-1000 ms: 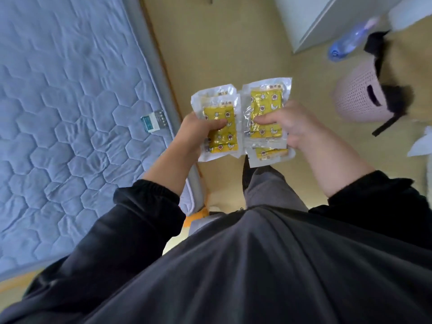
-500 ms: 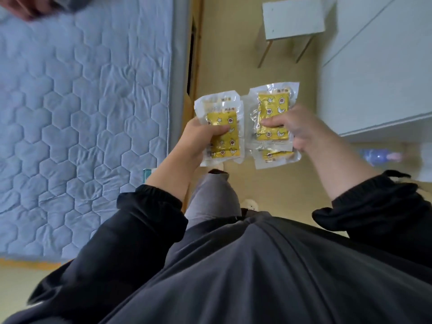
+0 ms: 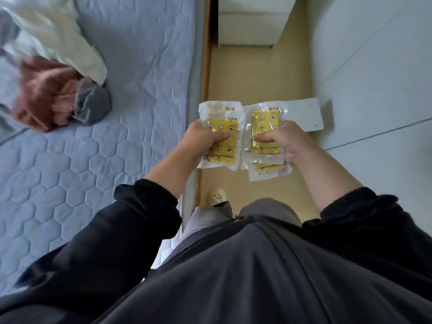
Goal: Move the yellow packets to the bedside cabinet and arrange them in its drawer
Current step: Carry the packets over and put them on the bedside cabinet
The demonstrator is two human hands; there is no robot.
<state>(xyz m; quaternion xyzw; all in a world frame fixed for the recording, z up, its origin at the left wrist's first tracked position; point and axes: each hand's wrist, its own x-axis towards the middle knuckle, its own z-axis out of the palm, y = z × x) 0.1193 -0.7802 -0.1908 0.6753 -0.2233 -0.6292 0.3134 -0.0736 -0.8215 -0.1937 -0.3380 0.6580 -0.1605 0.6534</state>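
Note:
Clear-wrapped yellow packets fill both my hands at the frame's middle, above the floor strip beside the bed. My left hand (image 3: 202,139) grips a stack of yellow packets (image 3: 222,127), thumb curled over the front. My right hand (image 3: 284,141) grips a second stack of yellow packets (image 3: 265,122), with one more packet (image 3: 268,170) sticking out underneath. A white bedside cabinet (image 3: 247,29) stands at the far end of the strip, its drawer front closed as far as I can tell.
The bed with a quilted blue mattress (image 3: 93,160) runs along my left; cream, pink and grey clothing (image 3: 58,90) lies on it. A white wardrobe (image 3: 374,78) lines the right. A small white stool (image 3: 306,113) stands on the beige floor ahead. My shoe (image 3: 217,198) shows below.
The view has advanced along the strip between bed and wardrobe: the stool is closer, the white cabinet has come into view, and the clothing on the bed appeared. Both hands keep their packets.

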